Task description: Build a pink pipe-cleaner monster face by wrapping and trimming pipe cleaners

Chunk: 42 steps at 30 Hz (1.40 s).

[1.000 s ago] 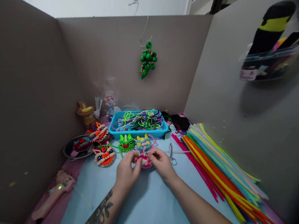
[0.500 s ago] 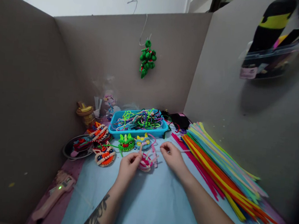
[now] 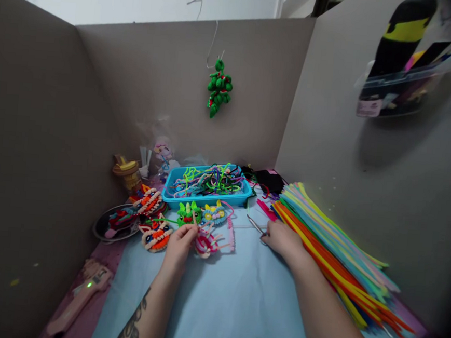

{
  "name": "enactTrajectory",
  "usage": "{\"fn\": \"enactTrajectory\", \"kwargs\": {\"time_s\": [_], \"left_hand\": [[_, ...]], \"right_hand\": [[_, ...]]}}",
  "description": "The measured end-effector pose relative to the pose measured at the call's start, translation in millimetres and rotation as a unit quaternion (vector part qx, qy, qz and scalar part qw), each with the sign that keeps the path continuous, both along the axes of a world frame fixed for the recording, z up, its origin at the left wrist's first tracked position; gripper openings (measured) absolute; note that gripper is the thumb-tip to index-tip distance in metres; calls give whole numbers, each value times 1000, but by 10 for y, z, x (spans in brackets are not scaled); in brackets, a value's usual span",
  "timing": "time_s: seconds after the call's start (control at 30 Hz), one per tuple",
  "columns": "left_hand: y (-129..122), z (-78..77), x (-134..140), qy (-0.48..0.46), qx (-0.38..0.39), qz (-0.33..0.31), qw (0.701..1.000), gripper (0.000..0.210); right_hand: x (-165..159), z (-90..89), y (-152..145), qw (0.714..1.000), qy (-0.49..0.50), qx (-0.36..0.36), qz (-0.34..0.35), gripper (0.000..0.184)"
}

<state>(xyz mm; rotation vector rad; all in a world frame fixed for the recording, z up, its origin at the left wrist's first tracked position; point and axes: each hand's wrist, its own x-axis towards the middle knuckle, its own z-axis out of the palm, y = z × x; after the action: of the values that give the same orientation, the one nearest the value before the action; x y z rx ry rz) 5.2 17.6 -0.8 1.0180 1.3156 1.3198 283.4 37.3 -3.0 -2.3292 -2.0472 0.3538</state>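
My left hand [image 3: 183, 238] pinches a pale pink pipe cleaner [image 3: 194, 217] standing up between thumb and fingers. Right beside those fingers is a pink-and-magenta pipe-cleaner piece [image 3: 206, 243] with loose ends poking out; whether the pinched strand joins it I cannot tell. My right hand [image 3: 282, 238] is closed on small metal scissors [image 3: 257, 225], blades toward the far left, handles mostly covered. A green pipe-cleaner face [image 3: 189, 214] and a blue-and-yellow one [image 3: 214, 215] lie just beyond my left hand. A pink ribbed strip [image 3: 230, 234] lies between my hands.
Behind the faces stands a blue tray [image 3: 207, 203] of tangled pipe cleaners. Bundled pipe cleaners [image 3: 328, 255] lie at right. Orange-and-cream faces [image 3: 156, 236], a round dish [image 3: 98, 226] and a pink glue gun [image 3: 82, 298] are at left. Grey partitions [image 3: 170, 81] enclose the table.
My right hand has moved right and slightly down and now holds the scissors. My left hand has shifted left with the pale pink strand; the pink-and-magenta piece has moved left too.
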Motion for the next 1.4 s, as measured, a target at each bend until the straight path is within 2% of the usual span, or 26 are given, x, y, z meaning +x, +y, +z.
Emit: {"fn": "enactTrajectory", "kwargs": {"time_s": [0.23, 0.37, 0.53, 0.7, 0.8, 0.87, 0.93, 1.0, 1.07, 1.23, 1.4], "left_hand": [[14, -55, 10, 27, 18, -6, 999, 33], [-11, -55, 19, 50, 27, -25, 998, 28], [-25, -48, 24, 62, 34, -36, 997, 24], [-30, -48, 29, 60, 45, -41, 996, 20], [-28, -41, 17, 50, 38, -41, 997, 21], [-22, -31, 2, 43, 27, -49, 998, 24], [-19, -16, -11, 37, 18, -62, 997, 28], [-24, 3, -14, 35, 17, -75, 996, 30], [-37, 23, -4, 32, 21, -87, 995, 31], [-90, 59, 47, 39, 56, -126, 990, 30], [-158, 115, 97, 121, 100, -144, 977, 25]], "right_hand": [[56, -30, 59, 1000, 20, -7, 20, 12], [14, -66, 77, 999, 22, 21, 23, 13], [38, -116, 111, 998, 22, 58, -8, 19], [44, -71, 106, 992, 62, 108, -14, 17], [-71, -13, 42, 971, 211, 100, 43, 18], [-206, 23, -36, 937, 325, 40, 118, 18], [-354, 58, -131, 905, 378, -36, 190, 18], [-479, 94, -220, 888, 381, -95, 237, 21], [-556, 126, -284, 884, 363, -121, 269, 22], [-585, 142, -322, 887, 314, -65, 333, 16], [-570, 68, -311, 887, 307, -23, 344, 20]]}}
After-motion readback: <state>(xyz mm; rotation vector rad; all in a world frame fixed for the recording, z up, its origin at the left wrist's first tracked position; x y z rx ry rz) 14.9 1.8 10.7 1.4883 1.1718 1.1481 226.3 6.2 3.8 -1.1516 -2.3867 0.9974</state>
